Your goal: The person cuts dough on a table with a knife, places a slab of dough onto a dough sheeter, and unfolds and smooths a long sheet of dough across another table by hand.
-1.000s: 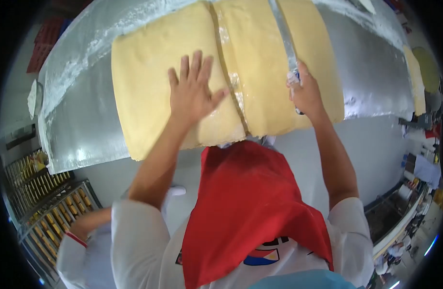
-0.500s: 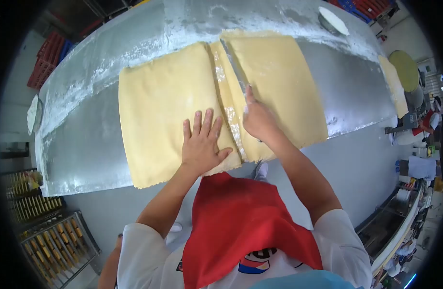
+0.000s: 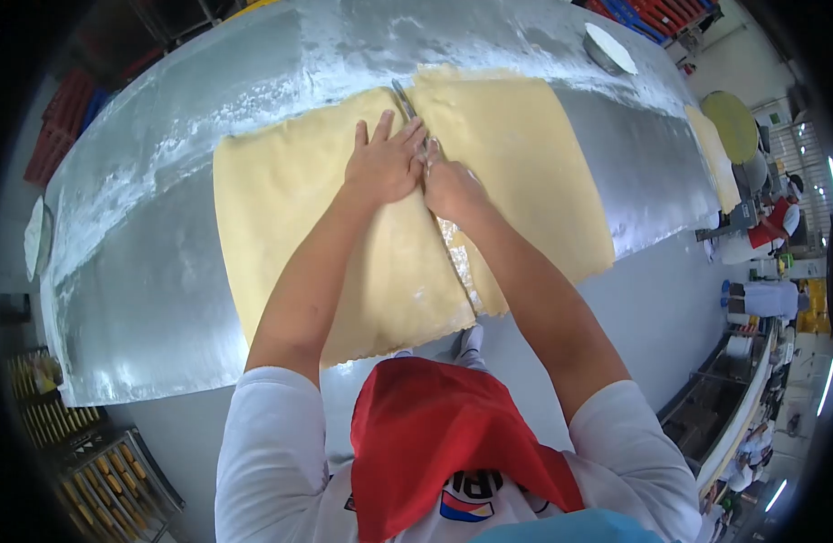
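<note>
Flour is whitening the far half of a long metal worktable (image 3: 136, 290), while slatted racks (image 3: 118, 480) are standing at lower left and a shallow bowl of white powder (image 3: 610, 50) is sitting near the far edge. Across the middle of the table, a pale yellow left dough slab (image 3: 290, 208) and a matching right dough slab (image 3: 534, 172) are lying side by side, a narrow gap running between them; glossy, whitish patches (image 3: 453, 244) are showing along it.

Palm down, the left hand (image 3: 387, 167) is resting on the left slab beside its inner edge, fingers spread and gripping nothing. The right hand (image 3: 454, 190) is curling around the handle end of a knife (image 3: 400, 95), whose blade is pointing away along the gap. How the fingers are wrapping underneath is hidden, and whether the left fingertips are touching the blade I cannot tell.

Judging by its smooth, rounded folds, the dough is likely behaving as something soft, pliable and fairly heavy, stretching or denting under narrow pressure. Flat, spread palms are probably suiting it best, with broad support beneath for lifting; the knife, slim and stiff, is calling for a hold on its handle alone.
</note>
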A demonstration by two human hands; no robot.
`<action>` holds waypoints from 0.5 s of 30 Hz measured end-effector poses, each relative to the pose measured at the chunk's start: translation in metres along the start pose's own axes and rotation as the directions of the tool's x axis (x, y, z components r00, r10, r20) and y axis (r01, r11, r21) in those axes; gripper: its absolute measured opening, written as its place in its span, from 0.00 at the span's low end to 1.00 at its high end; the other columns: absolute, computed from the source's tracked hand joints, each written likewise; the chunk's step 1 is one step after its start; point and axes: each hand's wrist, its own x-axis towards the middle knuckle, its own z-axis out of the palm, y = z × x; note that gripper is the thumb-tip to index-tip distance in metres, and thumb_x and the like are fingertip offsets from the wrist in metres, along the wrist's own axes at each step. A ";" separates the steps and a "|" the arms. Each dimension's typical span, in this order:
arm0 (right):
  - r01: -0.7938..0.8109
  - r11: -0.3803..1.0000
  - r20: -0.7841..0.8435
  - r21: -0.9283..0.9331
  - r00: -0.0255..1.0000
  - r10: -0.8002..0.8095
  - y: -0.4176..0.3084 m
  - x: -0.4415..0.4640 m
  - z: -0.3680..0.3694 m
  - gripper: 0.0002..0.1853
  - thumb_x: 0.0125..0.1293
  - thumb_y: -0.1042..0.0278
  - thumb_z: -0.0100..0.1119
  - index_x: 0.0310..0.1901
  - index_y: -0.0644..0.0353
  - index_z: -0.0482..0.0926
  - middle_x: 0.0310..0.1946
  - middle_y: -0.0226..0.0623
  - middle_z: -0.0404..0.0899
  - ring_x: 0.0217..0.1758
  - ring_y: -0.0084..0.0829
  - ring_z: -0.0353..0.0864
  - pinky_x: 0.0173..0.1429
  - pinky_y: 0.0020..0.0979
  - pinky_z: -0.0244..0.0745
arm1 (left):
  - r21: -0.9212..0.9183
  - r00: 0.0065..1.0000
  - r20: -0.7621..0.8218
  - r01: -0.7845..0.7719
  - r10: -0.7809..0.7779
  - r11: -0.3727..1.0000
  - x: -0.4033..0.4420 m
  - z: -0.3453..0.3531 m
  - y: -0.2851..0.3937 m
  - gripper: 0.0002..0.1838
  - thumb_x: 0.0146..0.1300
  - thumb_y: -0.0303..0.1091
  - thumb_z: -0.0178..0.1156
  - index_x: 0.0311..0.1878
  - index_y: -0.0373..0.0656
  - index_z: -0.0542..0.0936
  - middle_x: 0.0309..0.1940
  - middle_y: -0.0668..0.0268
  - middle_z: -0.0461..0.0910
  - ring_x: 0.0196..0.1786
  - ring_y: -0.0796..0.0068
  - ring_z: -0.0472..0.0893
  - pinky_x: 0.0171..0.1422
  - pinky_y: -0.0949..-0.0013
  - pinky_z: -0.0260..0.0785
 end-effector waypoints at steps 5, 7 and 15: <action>0.007 0.999 0.003 -0.054 1.000 -0.007 -0.004 0.004 0.001 0.35 0.68 0.71 0.45 0.76 0.70 0.52 0.52 0.64 0.80 0.55 0.57 0.82 0.60 0.50 0.77 | 0.024 0.992 0.117 0.048 -0.050 0.999 0.026 0.000 -0.012 0.31 0.74 0.50 0.37 0.79 0.56 0.61 0.80 0.76 0.57 0.83 0.58 0.47 0.83 0.35 0.38; 0.000 0.998 0.016 -0.064 1.000 0.001 -0.001 0.004 0.004 0.36 0.67 0.73 0.45 0.76 0.71 0.52 0.51 0.65 0.80 0.54 0.57 0.83 0.59 0.51 0.78 | 0.059 0.988 0.138 0.059 -0.067 0.996 0.041 0.000 -0.019 0.31 0.73 0.50 0.37 0.78 0.56 0.62 0.80 0.76 0.58 0.83 0.58 0.47 0.83 0.35 0.37; 0.018 0.998 -0.030 -0.060 0.999 -0.019 0.014 -0.085 0.025 0.41 0.59 0.79 0.48 0.77 0.67 0.50 0.41 0.70 0.81 0.47 0.64 0.83 0.56 0.56 0.76 | 0.191 0.980 0.187 0.034 -0.071 0.981 0.040 -0.005 -0.010 0.30 0.72 0.49 0.39 0.74 0.53 0.70 0.77 0.74 0.63 0.83 0.61 0.49 0.82 0.33 0.34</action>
